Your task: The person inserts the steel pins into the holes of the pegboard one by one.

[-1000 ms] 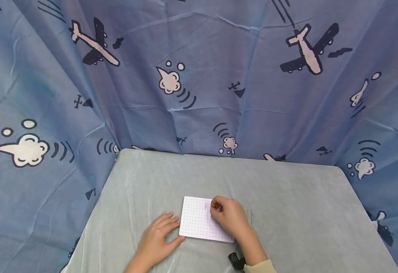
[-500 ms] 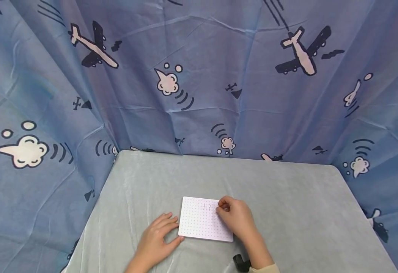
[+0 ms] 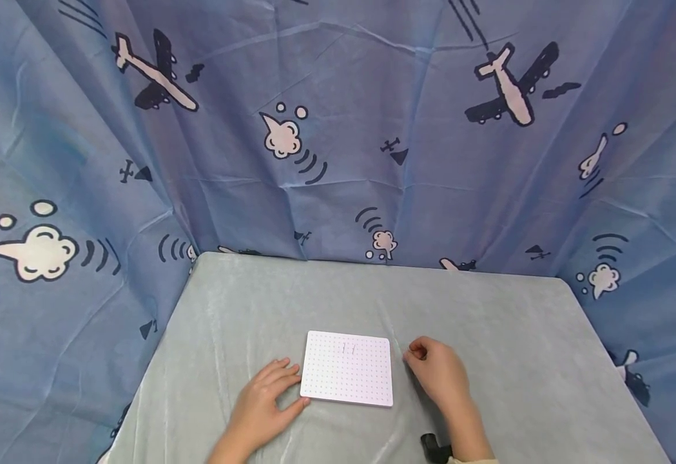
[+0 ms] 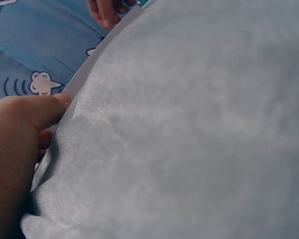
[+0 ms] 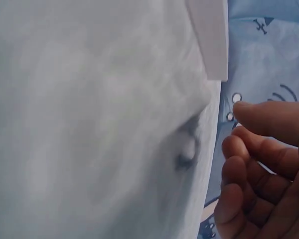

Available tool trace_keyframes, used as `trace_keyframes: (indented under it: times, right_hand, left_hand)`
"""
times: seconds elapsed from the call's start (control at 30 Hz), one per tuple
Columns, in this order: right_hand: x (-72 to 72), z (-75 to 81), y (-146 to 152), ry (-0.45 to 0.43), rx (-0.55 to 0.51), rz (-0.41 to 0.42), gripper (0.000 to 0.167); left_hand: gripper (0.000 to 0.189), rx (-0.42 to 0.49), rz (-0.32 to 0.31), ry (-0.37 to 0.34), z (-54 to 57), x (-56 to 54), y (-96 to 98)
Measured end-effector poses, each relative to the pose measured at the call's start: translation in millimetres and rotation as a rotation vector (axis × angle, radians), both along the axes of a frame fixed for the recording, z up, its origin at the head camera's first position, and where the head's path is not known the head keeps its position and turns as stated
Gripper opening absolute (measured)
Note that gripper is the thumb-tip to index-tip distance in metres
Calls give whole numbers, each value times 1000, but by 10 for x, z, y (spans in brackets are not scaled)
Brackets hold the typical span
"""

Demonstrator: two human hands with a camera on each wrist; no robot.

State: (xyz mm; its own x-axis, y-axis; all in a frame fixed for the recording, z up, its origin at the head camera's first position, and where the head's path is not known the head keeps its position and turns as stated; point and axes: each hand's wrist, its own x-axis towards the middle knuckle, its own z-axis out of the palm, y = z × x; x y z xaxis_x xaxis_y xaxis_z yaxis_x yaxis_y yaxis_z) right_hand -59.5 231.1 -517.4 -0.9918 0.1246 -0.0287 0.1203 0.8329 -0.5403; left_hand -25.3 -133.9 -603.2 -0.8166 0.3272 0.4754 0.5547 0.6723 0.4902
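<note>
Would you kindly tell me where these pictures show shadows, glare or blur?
Head view: curtain print crisp, shadow beside the right hand; left wrist view: gray cloth looks blurry, with faint sheen near the left hand; right wrist view: cloth blurry too, soft shadow across it.

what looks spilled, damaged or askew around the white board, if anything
Nothing stands out. The white board lies on the slightly creased grey cloth, with no visible spill or damage. Two thin dark marks near its far edge are too small to judge.
</note>
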Motion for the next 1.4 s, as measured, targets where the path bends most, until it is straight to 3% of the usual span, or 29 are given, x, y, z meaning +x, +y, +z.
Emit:
trace_keyframes:
  times: [0.47, 0.9, 1.4]
  right_hand:
    - [81, -92, 172, -72, 13, -50, 22]
    - [91, -132, 170, -117, -14, -88, 17]
    - [109, -120, 167, -77, -15, -88, 16]
  left_hand:
    - [41, -1, -1, -16, 27, -4, 1]
    - [41, 0, -6, -6, 28, -6, -3]
    - [39, 18, -12, -1, 51, -11, 11]
